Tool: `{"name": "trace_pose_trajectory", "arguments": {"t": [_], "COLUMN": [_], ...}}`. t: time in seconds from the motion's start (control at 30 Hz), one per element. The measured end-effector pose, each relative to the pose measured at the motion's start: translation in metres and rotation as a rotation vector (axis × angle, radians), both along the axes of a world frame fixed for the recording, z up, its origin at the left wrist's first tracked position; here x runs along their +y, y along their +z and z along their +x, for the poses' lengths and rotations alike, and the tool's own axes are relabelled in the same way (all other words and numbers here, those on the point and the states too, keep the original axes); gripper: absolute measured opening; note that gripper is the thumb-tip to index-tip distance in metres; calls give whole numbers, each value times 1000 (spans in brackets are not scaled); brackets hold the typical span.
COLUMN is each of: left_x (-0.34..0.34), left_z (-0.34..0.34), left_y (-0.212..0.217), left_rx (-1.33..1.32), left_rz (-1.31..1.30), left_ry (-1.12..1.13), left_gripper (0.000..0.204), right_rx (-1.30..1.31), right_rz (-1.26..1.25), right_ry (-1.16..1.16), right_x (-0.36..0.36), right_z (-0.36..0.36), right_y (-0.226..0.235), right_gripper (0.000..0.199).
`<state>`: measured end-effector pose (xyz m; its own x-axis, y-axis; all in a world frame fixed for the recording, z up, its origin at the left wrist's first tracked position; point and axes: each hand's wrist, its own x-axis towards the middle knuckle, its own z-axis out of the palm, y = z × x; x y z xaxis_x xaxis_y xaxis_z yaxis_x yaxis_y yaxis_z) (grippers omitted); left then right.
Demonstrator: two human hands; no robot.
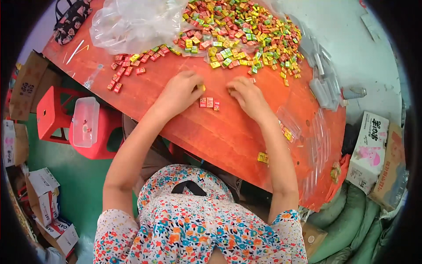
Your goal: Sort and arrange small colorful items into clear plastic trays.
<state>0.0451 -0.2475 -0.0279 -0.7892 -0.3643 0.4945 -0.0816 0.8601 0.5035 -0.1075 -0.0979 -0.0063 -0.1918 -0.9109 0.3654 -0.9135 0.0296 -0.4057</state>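
Note:
My left hand (178, 94) is closed, with a small yellow box (201, 87) pinched at its fingertips. Just below those fingers, three small red boxes (209, 102) lie side by side on the red table (184, 127); the rightmost sits slightly lower. To their right, my right hand (248, 97) is curled, thumb and fingers together. Whatever it may hold is hidden. Another little box shows partly behind its knuckles. Beyond both hands spreads a big heap of tiny red, yellow and green boxes (246, 37).
A clear plastic bag (138, 26) lies beside the heap, with loose red boxes (127, 64) below it. Clear plastic sleeves (325, 88) cover the right edge, and a yellow box stack (263, 157) sits near the front. Red stools (55, 112), one bearing a plastic tub (85, 121), stand left.

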Motion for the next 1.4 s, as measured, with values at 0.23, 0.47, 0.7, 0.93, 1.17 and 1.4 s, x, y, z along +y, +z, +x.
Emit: {"name": "trace_pose_trajectory", "arguments": {"t": [0.23,0.47,0.7,0.93,1.17,1.4], "left_x": [16,14,30,26,32,35], "left_z": [72,73,83,86,90,77], "left_y": [17,24,18,13,15,21], "left_rx": [-129,-198,-56,-49,-44,-128], "left_rz": [169,248,55,98,139,127], "left_ry": [-160,-144,-59,-46,-49,-33], "left_gripper": [25,27,25,23,25,41], "right_rx": [-196,-192,-107,87,89,58], "right_rz": [139,81,141,52,-4,42], "right_ry": [137,-79,181,147,51,37], "right_x": [43,18,28,25,12,31], "right_z": [29,10,29,67,71,54], "right_y": [12,25,24,1,-10,6], "right_gripper": [23,24,39,57,44,51]}}
